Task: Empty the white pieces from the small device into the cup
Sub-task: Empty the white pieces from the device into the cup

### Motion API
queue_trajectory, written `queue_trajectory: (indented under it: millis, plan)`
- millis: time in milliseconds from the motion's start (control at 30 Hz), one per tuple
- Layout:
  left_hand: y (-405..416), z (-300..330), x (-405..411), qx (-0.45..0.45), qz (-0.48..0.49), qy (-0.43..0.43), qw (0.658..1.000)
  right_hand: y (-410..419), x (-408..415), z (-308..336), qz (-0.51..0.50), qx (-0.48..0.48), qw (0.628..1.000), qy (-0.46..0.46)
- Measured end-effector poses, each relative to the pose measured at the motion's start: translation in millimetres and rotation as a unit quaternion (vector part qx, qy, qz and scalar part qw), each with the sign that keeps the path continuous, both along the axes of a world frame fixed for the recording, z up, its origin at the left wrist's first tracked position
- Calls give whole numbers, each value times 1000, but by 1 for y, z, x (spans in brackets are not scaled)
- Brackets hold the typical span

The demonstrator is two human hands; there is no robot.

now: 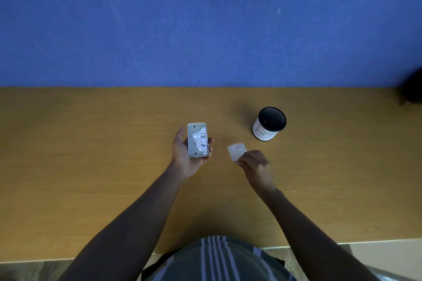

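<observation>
My left hand [183, 155] cradles a small grey rectangular device [197, 140], lying open side up above the table. Several small white round pieces [200, 141] fill its right half. My right hand [255, 164] pinches a thin translucent white cover [237, 151] by its near edge, low over the table to the right of the device. The cup [269, 123] stands upright at the right rear; it has a black mesh inside and a white paper label with drawn marks. Both hands are apart from the cup.
The wooden table [91, 166] runs from a blue wall [205, 18] at the back to its front edge near my striped shirt. A dark object [412, 89] shows at the far right edge.
</observation>
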State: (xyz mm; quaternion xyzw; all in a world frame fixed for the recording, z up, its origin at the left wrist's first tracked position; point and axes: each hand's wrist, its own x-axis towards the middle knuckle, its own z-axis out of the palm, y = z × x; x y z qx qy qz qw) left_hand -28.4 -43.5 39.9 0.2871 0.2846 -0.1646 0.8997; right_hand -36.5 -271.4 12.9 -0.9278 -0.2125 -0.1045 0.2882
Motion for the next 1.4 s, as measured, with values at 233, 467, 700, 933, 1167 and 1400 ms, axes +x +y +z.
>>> queue_trajectory:
  millis: [233, 467, 700, 933, 1167, 1400]
  plan:
    - [3, 1, -1, 2, 0, 6, 1000, 7, 0, -25, -47, -52, 994, 78]
    - [1, -2, -3, 1, -1, 6, 1000, -7, 2, -34, -194, 100, 964, 153]
    - [1, -3, -3, -1, 3, 4, 1000, -29, 49, -19, -331, 274, 878, 210]
    - [2, 0, -3, -1, 10, 2, 1000, -31, 85, -12, -284, 300, 887, 205]
    - [1, 1, -7, 6, 15, 3, 1000, -29, 97, -8, -300, 307, 881, 198]
    - [0, 2, -5, 5, 37, 9, 999, -4, 78, 7, -222, 299, 904, 208]
